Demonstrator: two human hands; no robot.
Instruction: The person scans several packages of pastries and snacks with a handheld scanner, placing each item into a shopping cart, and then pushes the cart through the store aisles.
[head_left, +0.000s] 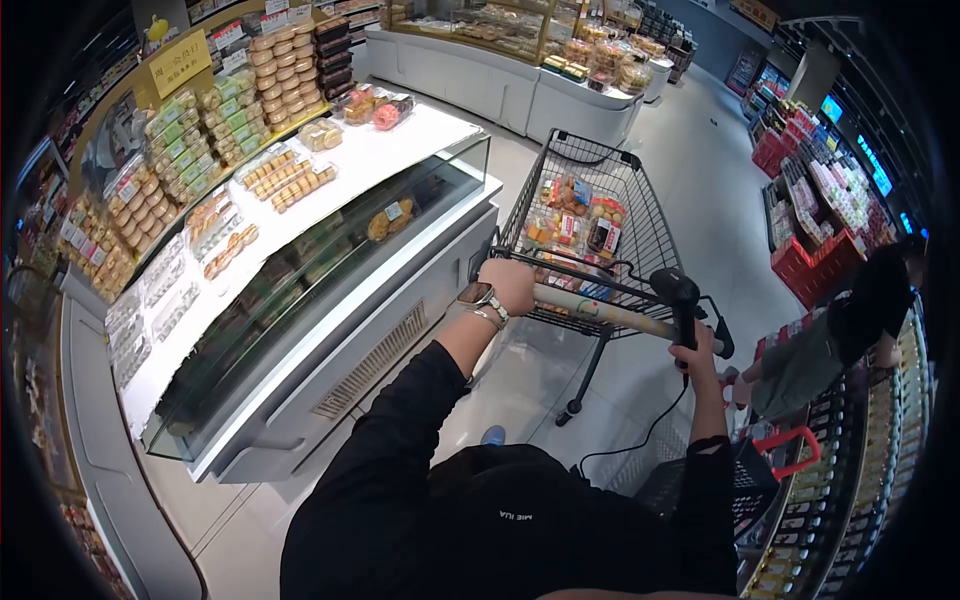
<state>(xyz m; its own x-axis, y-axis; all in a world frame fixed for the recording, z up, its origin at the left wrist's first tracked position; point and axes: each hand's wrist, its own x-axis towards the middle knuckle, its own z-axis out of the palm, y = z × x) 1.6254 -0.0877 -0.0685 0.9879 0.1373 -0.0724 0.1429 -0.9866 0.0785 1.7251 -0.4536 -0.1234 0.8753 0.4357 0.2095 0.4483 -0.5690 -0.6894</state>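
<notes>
My left hand (508, 285) is closed round the left end of the shopping cart's handle bar (600, 312), with a watch and a bracelet at the wrist. On the right, my right hand (697, 350) grips the handle of a black handheld device (676, 288), close to the bar's right end. A black cable (645, 440) hangs from the device. In the wire shopping cart (640, 215) lie several packaged foods (570, 225), some in clear boxes.
A glass-edged display case (400, 250) with stacked bakery boxes (285, 65) stands close on the left. Ahead is a white counter (450, 75). At right are red bins (815, 270), a person (870, 310), a dark basket (755, 480) and bottle shelves (850, 480).
</notes>
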